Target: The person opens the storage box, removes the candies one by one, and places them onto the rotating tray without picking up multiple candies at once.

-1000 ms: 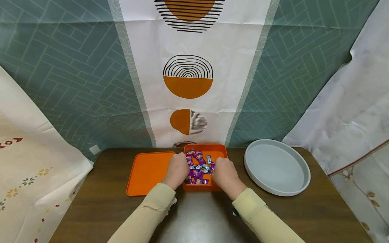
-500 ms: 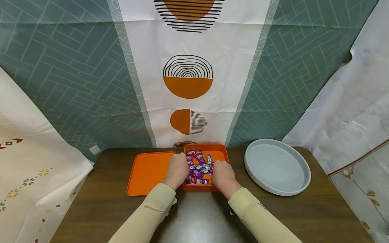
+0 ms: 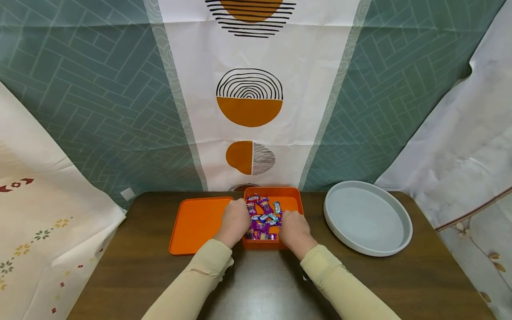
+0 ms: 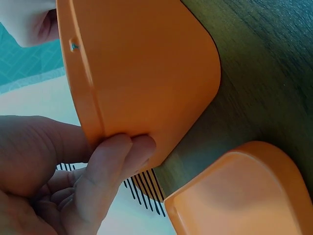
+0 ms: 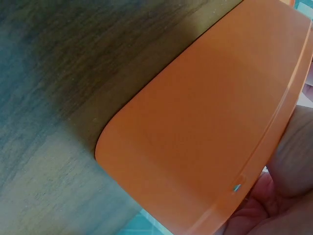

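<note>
An orange plastic box (image 3: 293, 202) holds several wrapped candies (image 3: 264, 218), purple, blue and teal. My left hand (image 3: 235, 222) grips its left wall, thumb over the rim and fingers (image 4: 105, 161) against the outside. On the opposite side my right hand (image 3: 295, 231) is over the box's right front part, its fingers curled. In the right wrist view that hand (image 5: 276, 196) shows behind the rim; the wall hides its fingertips. A purple candy (image 3: 281, 218) lies right beside it. Whether the right fingers pinch anything is hidden.
Left of the box lies a shallow orange tray or lid (image 3: 200, 226), close to my left hand. A round grey tray (image 3: 368, 218) stands to the right. Under everything is a dark wooden table (image 3: 136, 258), with a curtain (image 3: 160, 155) behind its back edge.
My right hand has shifted slightly left, inward over the box, and the box's right wall shows more beside it. The left hand keeps its grip. The head view has tilted slightly.
</note>
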A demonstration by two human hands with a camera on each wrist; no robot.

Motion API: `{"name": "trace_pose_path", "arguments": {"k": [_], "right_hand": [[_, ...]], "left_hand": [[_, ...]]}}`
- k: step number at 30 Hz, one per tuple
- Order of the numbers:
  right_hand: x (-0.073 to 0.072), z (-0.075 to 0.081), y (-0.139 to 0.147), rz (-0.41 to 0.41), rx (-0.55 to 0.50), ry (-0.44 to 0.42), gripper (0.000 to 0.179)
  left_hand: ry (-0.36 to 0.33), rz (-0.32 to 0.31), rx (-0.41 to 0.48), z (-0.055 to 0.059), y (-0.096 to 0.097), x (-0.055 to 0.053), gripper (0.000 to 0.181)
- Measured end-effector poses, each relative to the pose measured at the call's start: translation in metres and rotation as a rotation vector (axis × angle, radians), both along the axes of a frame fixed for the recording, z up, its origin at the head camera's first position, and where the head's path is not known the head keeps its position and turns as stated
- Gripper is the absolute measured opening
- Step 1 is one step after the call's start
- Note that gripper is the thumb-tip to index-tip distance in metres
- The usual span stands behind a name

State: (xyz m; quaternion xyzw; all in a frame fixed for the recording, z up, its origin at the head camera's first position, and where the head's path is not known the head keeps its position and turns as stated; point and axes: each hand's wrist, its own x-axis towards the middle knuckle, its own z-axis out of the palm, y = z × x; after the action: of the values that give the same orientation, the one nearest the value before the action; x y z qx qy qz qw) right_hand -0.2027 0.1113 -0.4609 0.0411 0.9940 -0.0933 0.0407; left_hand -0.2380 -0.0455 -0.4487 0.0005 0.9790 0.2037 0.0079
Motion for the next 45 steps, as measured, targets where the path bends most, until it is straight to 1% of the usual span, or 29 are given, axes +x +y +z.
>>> {"name": "trace_pose_path", "arguments": {"k": [4, 7, 11, 15, 18, 22, 25, 29, 32, 35, 39, 42, 43, 45], "right_hand": [[-0.001, -0.003, -0.001, 0.0, 0.028, -0.016, 0.045], [0.0, -0.002, -0.002, 0.001, 0.086, -0.041, 0.043], [0.0, -0.001, -0.001, 0.017, 0.154, -0.049, 0.042], [0.0, 0.0, 0.0, 0.028, 0.153, -0.055, 0.044], [-0.001, 0.0, 0.001, 0.028, 0.126, -0.053, 0.045], [-0.003, 0.001, 0.004, 0.036, 0.076, -0.027, 0.044], [-0.004, 0.002, 0.005, 0.045, 0.027, -0.015, 0.046], [-0.004, 0.005, 0.007, 0.035, -0.019, -0.002, 0.045], [-0.004, 0.01, 0.009, 0.023, -0.035, 0.014, 0.039], [-0.003, 0.017, 0.011, 0.015, -0.061, 0.036, 0.034], [-0.002, 0.025, 0.017, 0.029, -0.102, 0.085, 0.021], [-0.002, 0.029, 0.022, 0.054, -0.155, 0.111, 0.013], [-0.002, 0.031, 0.024, 0.062, -0.174, 0.115, 0.013], [-0.003, 0.035, 0.028, 0.066, -0.234, 0.097, 0.015]], "left_hand": [[-0.003, -0.002, -0.003, -0.003, -0.002, 0.0, 0.027], [-0.011, -0.005, -0.017, -0.004, -0.002, 0.0, 0.029], [-0.031, -0.015, -0.005, -0.003, -0.001, -0.001, 0.034], [-0.045, -0.015, 0.01, -0.002, 0.0, -0.001, 0.035], [-0.041, -0.01, 0.012, -0.002, -0.001, 0.0, 0.034], [-0.033, -0.013, 0.007, -0.001, -0.001, -0.002, 0.031], [-0.046, -0.007, 0.006, 0.002, -0.001, -0.004, 0.032], [-0.075, 0.001, 0.008, 0.004, -0.001, -0.005, 0.034], [-0.075, 0.003, 0.003, 0.006, -0.001, -0.005, 0.032], [-0.053, -0.009, -0.015, 0.007, -0.001, -0.005, 0.029], [-0.043, -0.021, -0.039, 0.007, -0.001, -0.004, 0.027], [-0.054, -0.013, -0.041, 0.006, 0.0, -0.004, 0.026], [-0.057, -0.012, -0.042, 0.006, 0.0, -0.004, 0.026], [-0.058, -0.01, -0.035, 0.005, -0.001, -0.003, 0.026]]}}
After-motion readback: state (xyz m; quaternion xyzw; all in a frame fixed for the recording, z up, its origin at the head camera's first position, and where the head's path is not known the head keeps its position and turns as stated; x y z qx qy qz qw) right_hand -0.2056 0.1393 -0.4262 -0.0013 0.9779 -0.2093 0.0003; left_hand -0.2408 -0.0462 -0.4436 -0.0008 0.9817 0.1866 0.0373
